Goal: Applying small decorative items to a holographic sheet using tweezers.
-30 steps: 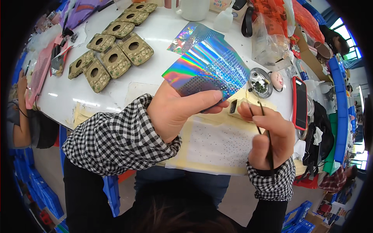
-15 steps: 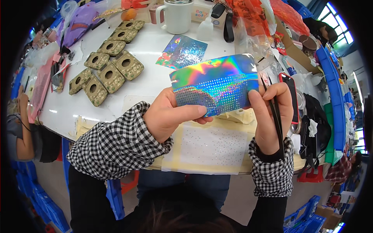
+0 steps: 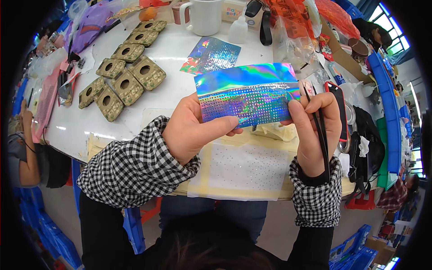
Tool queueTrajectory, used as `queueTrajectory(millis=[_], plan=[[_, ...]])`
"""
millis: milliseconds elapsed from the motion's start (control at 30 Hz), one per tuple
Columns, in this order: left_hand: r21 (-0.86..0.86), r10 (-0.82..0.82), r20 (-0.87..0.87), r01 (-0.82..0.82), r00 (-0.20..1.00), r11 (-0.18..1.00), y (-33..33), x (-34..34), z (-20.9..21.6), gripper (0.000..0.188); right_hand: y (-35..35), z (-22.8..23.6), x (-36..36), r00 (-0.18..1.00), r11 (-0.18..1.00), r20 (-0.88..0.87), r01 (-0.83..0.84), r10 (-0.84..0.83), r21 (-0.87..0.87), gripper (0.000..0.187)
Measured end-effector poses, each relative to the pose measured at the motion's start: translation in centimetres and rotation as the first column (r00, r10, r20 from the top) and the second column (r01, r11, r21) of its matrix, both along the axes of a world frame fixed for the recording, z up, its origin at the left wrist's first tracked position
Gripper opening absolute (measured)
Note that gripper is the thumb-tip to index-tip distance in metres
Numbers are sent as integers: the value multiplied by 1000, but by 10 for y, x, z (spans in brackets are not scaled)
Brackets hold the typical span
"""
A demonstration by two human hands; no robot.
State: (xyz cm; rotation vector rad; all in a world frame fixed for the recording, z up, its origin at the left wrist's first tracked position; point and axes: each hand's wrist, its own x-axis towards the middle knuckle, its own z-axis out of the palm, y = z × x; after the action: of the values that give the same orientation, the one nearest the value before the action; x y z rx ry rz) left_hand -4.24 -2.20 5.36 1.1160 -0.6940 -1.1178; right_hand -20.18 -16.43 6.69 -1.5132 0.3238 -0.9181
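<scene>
A shiny holographic sheet (image 3: 247, 96) with rows of small square dots is stretched between my two hands above the table. Its left edge is pinched by my left hand (image 3: 193, 126), thumb on the front. My right hand (image 3: 315, 121) grips the lower right corner between thumb and fingers. Black tweezers (image 3: 320, 135) also rest in my right hand, tips pointing up and away. Below the sheet lies a white paper (image 3: 243, 173) scattered with tiny shiny specks, edged with yellowish tape. Beyond my hands, a second holographic sheet (image 3: 213, 55) lies flat.
Several camouflage square pieces with round holes (image 3: 145, 72) lie at the left. Along the back stand a white mug (image 3: 204, 18) and a small white squeeze bottle (image 3: 238, 30). A red-edged phone (image 3: 335, 96) and a black bag (image 3: 366, 135) are on the right. Another person's arm (image 3: 29, 148) shows far left.
The holographic sheet has tilted slightly and its right side has dropped a little, so its reflections shifted from rainbow to blue. Both hands keep their hold.
</scene>
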Motion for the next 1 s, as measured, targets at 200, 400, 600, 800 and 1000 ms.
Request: queueTrajectory(millis=[200, 400, 600, 800, 1000], plan=[[-11, 22, 29, -22, 999, 1000, 0, -1, 1, 39, -1, -2, -1, 1000, 1000, -1, -7, 7, -29, 19], [-78, 66, 18, -64, 998, 995, -1, -3, 3, 34, 0, -1, 0, 1000, 999, 0, -19, 19, -42, 20], [-82, -1, -163, -13, 987, 997, 1, 2, 0, 39, 2, 0, -1, 1000, 1000, -20, -3, 3, -17, 20], [-172, -189, -212, 154, 959, 973, 1, -10, -4, 44, 13, -5, 2, 998, 998, 32, -53, 52, 35, 23], [-45, -39, -277, 27, 960, 999, -1, -13, 7, 30, 15, -10, 1, 991, 990, -1, -132, 133, 48, 23]])
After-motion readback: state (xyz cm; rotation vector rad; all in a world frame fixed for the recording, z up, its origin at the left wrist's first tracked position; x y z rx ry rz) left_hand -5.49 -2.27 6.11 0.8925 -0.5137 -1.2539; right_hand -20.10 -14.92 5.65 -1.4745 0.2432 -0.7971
